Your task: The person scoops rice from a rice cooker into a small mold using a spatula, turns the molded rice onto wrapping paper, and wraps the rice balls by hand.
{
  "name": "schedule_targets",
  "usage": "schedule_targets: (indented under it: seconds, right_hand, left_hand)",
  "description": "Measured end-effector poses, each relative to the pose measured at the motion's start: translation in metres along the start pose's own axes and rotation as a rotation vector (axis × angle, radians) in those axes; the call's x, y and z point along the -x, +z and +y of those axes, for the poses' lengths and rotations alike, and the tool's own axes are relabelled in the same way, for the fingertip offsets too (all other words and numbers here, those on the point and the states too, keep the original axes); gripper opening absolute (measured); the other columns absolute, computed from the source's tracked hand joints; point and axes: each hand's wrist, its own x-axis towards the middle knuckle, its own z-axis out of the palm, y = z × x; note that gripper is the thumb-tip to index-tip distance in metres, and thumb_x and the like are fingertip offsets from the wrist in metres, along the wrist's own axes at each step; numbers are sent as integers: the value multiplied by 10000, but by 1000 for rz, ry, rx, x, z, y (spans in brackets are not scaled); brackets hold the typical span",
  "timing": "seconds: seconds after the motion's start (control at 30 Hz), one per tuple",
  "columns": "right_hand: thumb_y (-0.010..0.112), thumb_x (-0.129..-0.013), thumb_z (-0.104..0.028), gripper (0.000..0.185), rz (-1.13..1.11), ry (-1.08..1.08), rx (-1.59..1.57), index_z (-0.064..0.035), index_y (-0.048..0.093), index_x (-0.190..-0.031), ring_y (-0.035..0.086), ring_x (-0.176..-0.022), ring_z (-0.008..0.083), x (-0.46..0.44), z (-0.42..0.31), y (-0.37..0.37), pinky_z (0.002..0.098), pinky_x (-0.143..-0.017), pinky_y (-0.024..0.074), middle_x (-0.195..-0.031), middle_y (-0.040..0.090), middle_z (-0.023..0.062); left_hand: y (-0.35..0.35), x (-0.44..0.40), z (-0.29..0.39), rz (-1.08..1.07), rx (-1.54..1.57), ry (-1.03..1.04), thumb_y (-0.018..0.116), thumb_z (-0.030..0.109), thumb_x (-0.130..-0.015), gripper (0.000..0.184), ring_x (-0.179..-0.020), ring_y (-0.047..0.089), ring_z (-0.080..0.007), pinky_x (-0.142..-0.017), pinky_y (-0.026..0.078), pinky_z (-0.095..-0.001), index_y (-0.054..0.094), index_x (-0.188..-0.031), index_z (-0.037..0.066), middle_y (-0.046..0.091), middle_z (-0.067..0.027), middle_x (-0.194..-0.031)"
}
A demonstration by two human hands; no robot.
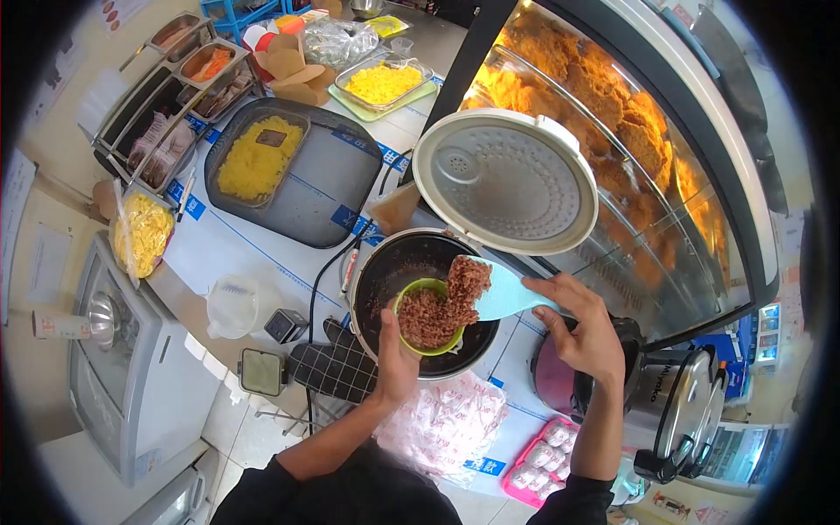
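My left hand (400, 365) grips a small green bowl (405, 303) that holds reddish-brown rice (426, 320). Pinched in my right hand (584, 325) is a pale blue rice paddle (512, 292), its blade heaped with the same rice right at the bowl's edge. Both hands work over the open rice cooker (359, 289), whose dark inner pot has grains stuck to its wall. The cooker's lid (505, 184) stands raised behind it. Below my left hand lies a black checked oven mitt (332, 363).
A glass warmer (612, 131) with fried food stands at the back right. Left are a grey tray (324, 192) with a container of yellow food, a plastic jug (233, 306) and a black cable. Another cooker (674, 402) and a pink tray (512, 490) sit at right.
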Motion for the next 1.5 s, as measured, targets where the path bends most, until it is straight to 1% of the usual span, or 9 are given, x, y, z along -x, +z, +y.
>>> schedule_targets:
  seconds: [0.3, 0.43, 0.5, 0.67, 0.93, 1.0, 1.1, 1.33, 1.5]
  right_hand:
    - [738, -791, 24, 499, 258, -154, 359, -75, 706, -1280, 625, -831, 284, 22, -11, 41, 397, -721, 508, -972, 655, 116]
    - [723, -687, 7, 616, 296, -275, 564, -99, 710, -1293, 620, -826, 238, 32, -15, 52, 362, -683, 478, -981, 654, 79]
    - [723, -700, 11, 601, 293, -297, 592, -100, 714, -1290, 628, -838, 233, 36, -20, 54, 358, -683, 475, -990, 658, 76]
    - [734, -740, 21, 536, 288, -358, 647, -102, 734, -1262, 643, -858, 210, 43, -29, 56, 352, -690, 470, -996, 676, 63]
    - [756, -766, 58, 486, 373, -204, 415, -46, 718, -1239, 658, -784, 254, 44, -31, 39, 359, -647, 536, -970, 675, 120]
    - [757, -806, 55, 469, 397, -2, 156, -26, 694, -1264, 664, -766, 283, 45, -36, 34, 371, -642, 544, -965, 672, 140]
    - [737, -855, 29, 460, 262, -7, 74, -26, 675, -1307, 674, -755, 289, 48, -37, 27, 371, -644, 555, -973, 668, 149]
    - [732, -866, 6, 460, 137, 5, 52, -100, 709, -1312, 680, -706, 244, 50, -31, 28, 338, -599, 556, -958, 657, 122]
    - [744, -882, -47, 423, 104, -38, 36, -130, 722, -1297, 674, -649, 240, 48, -27, 32, 342, -571, 558, -941, 645, 95]
  left_hand:
    - [20, -3, 16, -135, -50, -10, 530, 304, -1098, 574, -1314, 564, -235, -1150, 450, -396, 320, -1527, -14, 529, -169, -1419]
    - [15, -7, 15, -148, -133, -4, 527, 294, -1095, 556, -1302, 566, -225, -1152, 446, -396, 333, -1518, -11, 525, -160, -1421]
    - [22, -4, 19, -113, 115, -30, 530, 307, -1096, 551, -1298, 564, -208, -1135, 461, -382, 346, -1509, -8, 530, -145, -1409]
    - [20, -4, 16, -54, 59, -52, 534, 298, -1094, 533, -1261, 583, -184, -1088, 493, -350, 362, -1498, -5, 546, -122, -1374]
    - [16, -4, 9, 20, -52, -15, 548, 198, -1069, 421, -1179, 608, -146, -1019, 495, -295, 480, -1426, -16, 602, -110, -1300]
    - [9, -5, 5, 3, -106, -18, 532, 163, -1062, 408, -1190, 608, -155, -1029, 493, -301, 485, -1425, -18, 610, -110, -1289]
    - [7, -6, 4, 22, -137, -8, 517, 132, -1054, 402, -1203, 607, -170, -1044, 493, -316, 480, -1424, -21, 614, -117, -1287]
    - [15, -3, 18, -152, 7, -64, 529, 222, -1073, 495, -1275, 571, -190, -1084, 483, -347, 381, -1489, -1, 553, -149, -1384]
    - [12, -2, 11, -165, 84, -93, 346, 503, -1122, 616, -1348, 532, -223, -1134, 439, -385, 351, -1521, 34, 492, -159, -1473]
